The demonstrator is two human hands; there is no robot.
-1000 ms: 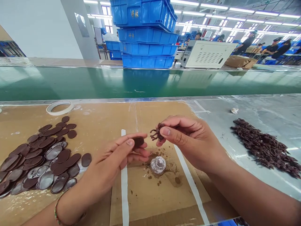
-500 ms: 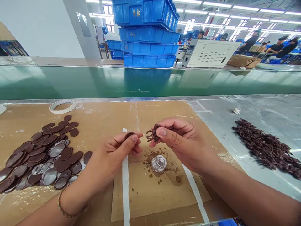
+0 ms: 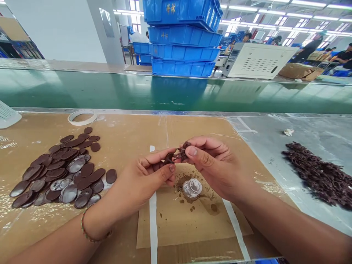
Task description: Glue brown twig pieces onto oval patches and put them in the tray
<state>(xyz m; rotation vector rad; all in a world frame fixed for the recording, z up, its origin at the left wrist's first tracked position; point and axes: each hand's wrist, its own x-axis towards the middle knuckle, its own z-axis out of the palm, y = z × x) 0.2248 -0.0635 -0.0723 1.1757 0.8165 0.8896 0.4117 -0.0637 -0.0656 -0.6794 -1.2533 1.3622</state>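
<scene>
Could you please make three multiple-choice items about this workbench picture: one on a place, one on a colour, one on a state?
1. Where does the pile of brown oval discs lie?
A. left of the left hand
B. on the green belt
C. inside a blue crate

2. What colour are the stacked crates behind the belt?
A. red
B. blue
C. yellow

3. How are the two hands occupied?
A. both lie flat and empty
B. each pinches a small brown part, the parts meeting
C. both lift the tape ring

Answers:
1 A, the discs lie on the cardboard beside the left hand.
2 B, all crates are blue.
3 B, the left hand pinches an oval disc and the right hand a branched brown piece, close together.
</scene>
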